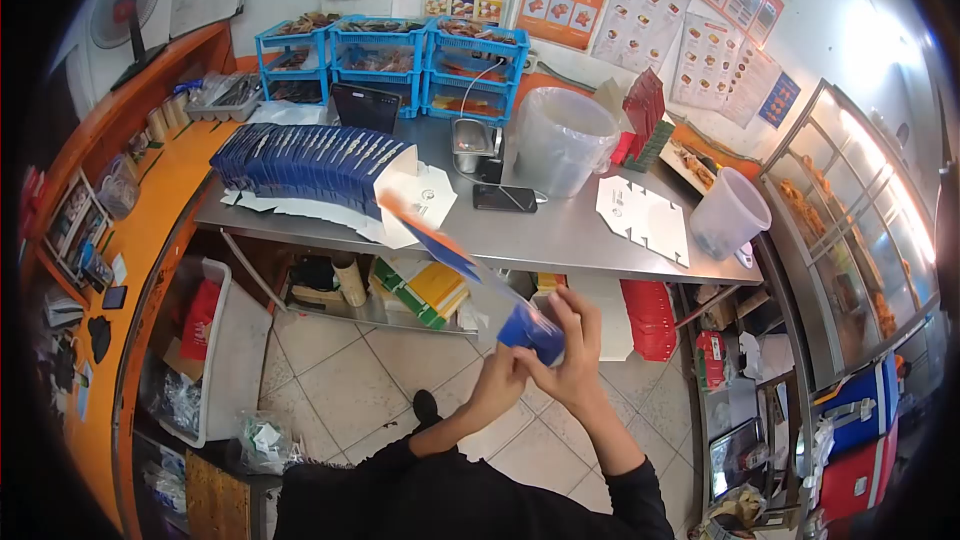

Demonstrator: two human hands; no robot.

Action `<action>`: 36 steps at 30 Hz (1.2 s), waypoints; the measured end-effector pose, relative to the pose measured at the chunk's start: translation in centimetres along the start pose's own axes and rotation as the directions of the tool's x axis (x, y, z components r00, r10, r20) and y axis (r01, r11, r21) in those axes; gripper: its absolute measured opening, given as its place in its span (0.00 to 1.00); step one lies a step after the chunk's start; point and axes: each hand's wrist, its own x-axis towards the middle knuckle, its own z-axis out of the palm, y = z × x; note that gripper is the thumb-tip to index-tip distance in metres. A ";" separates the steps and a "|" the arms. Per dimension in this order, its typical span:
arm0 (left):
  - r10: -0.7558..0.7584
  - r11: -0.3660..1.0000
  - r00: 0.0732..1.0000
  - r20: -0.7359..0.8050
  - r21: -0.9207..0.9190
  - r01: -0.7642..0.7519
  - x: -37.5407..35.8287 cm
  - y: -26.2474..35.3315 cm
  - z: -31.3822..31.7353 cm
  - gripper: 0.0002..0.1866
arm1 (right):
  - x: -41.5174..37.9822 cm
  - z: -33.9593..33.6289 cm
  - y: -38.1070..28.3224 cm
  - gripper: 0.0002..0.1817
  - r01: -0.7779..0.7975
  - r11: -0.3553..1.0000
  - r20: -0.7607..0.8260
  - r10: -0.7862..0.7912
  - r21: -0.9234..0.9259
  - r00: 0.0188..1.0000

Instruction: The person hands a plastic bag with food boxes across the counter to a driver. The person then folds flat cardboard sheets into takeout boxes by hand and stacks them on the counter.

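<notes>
Over the floor in front of the steel table, both hands are on a blue, orange and white cardboard food box (445, 248), blurred and partly folded. My left hand (497, 380) is closed on its lower blue end from below. At the right of that same end, my right hand (572, 352) grips with thumb and curved fingers. A long row of blue folded boxes (300, 160) stands on the table to the left, with white cardboard flaps (425, 192) at its near end. Farther right lies a flat white box blank (642, 220).
On the steel table (570, 250) are a phone (504, 199), a large clear bucket (566, 140), a smaller tub (730, 212) and blue tiered racks (380, 60). A lit glass food cabinet (860, 230) stands right; an orange counter (150, 230) and grey bin (235, 350) are left.
</notes>
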 end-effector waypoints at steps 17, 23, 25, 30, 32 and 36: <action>-0.243 0.918 0.944 -0.222 -0.367 0.150 6.8 -3.6 -9.1 0.23 | 8.1 9.0 7.6 0.18 0.440 0.897 -0.036 -0.439 0.026 0.898; -0.283 0.903 0.930 -0.234 -0.393 0.176 9.6 -5.8 -11.6 0.25 | 10.7 12.5 7.9 0.13 0.345 0.938 0.008 -0.345 0.044 0.938; -0.289 0.900 0.929 -0.233 -0.397 0.180 10.5 -6.4 -12.4 0.26 | 11.1 13.8 9.3 0.13 0.387 0.922 -0.021 -0.387 -0.015 0.922; -0.311 0.892 0.920 -0.240 -0.408 0.196 11.8 -7.6 -13.2 0.27 | 12.5 15.2 11.4 0.12 0.421 0.902 -0.033 -0.426 -0.097 0.904; -0.320 0.893 0.917 -0.239 -0.399 0.208 12.4 -7.8 -13.1 0.28 | 12.7 15.6 12.4 0.13 0.404 0.909 -0.051 -0.411 -0.104 0.910; -0.316 0.900 0.918 -0.241 -0.382 0.209 14.4 -8.3 -12.1 0.29 | 13.8 15.5 13.9 0.15 0.349 0.935 -0.061 -0.345 0.067 0.937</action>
